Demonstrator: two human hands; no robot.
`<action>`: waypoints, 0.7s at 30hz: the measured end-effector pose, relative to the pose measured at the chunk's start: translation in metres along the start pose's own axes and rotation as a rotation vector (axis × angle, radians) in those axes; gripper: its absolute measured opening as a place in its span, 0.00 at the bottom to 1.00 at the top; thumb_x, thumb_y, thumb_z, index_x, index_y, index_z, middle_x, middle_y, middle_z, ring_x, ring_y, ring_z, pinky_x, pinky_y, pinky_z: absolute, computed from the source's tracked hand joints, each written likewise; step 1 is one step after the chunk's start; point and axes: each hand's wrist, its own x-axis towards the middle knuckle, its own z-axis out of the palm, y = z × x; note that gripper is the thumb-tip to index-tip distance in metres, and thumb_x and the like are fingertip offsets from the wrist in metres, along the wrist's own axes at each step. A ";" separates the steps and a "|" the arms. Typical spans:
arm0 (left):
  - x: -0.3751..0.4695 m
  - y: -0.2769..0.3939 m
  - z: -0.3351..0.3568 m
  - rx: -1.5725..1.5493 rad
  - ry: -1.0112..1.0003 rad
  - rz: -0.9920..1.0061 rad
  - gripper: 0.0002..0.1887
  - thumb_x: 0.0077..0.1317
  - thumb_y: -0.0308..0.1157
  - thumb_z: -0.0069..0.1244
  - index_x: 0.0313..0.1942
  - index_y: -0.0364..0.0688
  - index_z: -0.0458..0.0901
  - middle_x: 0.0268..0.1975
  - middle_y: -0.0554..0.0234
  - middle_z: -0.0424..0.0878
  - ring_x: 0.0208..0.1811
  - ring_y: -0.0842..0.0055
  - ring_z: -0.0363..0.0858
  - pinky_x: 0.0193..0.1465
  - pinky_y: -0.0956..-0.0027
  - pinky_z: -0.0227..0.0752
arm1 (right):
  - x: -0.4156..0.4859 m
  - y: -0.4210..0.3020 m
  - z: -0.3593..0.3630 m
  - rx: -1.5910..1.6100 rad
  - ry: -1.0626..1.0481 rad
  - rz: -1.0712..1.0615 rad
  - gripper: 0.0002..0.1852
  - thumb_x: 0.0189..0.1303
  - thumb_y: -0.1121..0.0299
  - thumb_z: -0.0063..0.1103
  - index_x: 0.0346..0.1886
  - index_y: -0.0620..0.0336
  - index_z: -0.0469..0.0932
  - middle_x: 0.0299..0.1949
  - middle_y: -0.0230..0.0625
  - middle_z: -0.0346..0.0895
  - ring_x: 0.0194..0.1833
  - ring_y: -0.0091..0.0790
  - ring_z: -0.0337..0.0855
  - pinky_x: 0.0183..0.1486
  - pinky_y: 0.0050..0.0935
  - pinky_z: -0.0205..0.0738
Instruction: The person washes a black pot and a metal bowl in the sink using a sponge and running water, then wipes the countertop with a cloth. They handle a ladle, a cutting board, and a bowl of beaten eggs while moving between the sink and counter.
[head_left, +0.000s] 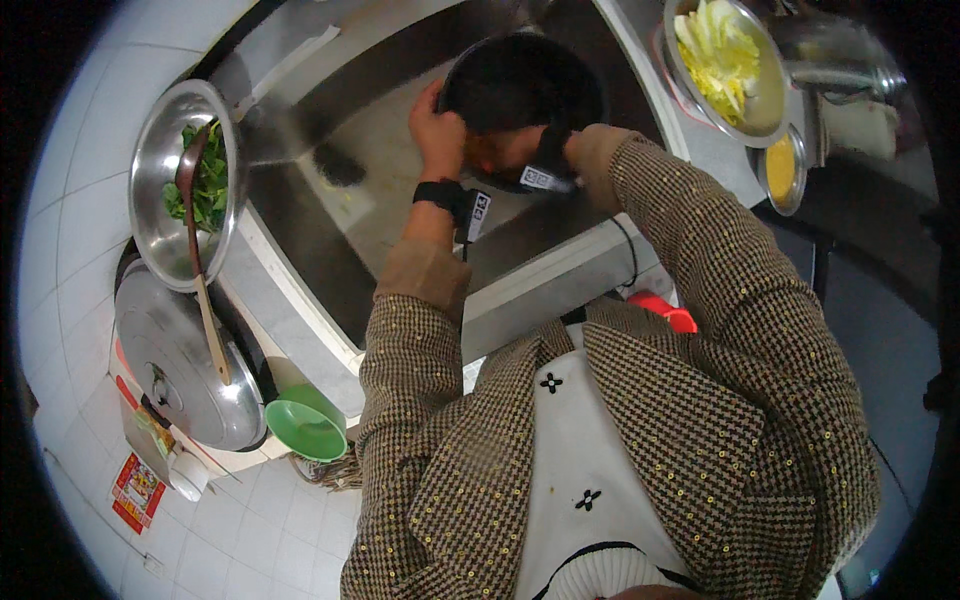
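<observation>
A black pan (525, 79) is over a large sink basin (405, 165) with a pale bottom. My left hand (439, 139) grips the pan's near left rim, its thumb on top. My right hand (521, 148) is at the pan's near side, below the rim; its fingers are partly hidden in shadow and behind a black wrist strap, so its hold cannot be made out. A dark, blurred scrubber-like thing (339, 165) lies in the basin to the left of my left hand. Both wrists wear black straps with printed tags.
Left of the basin are a steel bowl (142, 180) with leafy greens and a wooden-handled ladle (211, 330), a lidded metal pan (202, 390) and a green plastic bowl (307, 431). At right stand a steel bowl of cabbage leaves (720, 67) and a small yellow-filled dish (781, 172).
</observation>
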 end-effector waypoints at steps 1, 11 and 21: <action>0.001 -0.006 -0.004 -0.142 -0.036 -0.049 0.19 0.57 0.21 0.47 0.51 0.32 0.78 0.51 0.49 0.82 0.51 0.65 0.80 0.56 0.68 0.70 | 0.006 -0.007 -0.004 0.228 -0.072 0.074 0.14 0.67 0.61 0.49 0.49 0.56 0.76 0.45 0.38 0.79 0.42 0.36 0.76 0.46 0.32 0.69; 0.017 -0.002 -0.043 -0.702 -0.359 -0.603 0.38 0.70 0.63 0.26 0.58 0.37 0.72 0.59 0.56 0.74 0.62 0.64 0.70 0.65 0.59 0.62 | 0.046 -0.032 -0.081 0.611 0.522 0.298 0.10 0.64 0.69 0.48 0.39 0.61 0.79 0.33 0.40 0.80 0.35 0.36 0.80 0.35 0.37 0.74; 0.013 -0.008 -0.030 -0.718 -0.336 -0.373 0.21 0.60 0.24 0.46 0.56 0.36 0.73 0.51 0.56 0.80 0.52 0.64 0.78 0.57 0.65 0.70 | -0.012 -0.022 -0.007 0.262 -0.289 0.116 0.23 0.66 0.59 0.48 0.64 0.50 0.66 0.49 0.38 0.77 0.49 0.37 0.78 0.51 0.38 0.70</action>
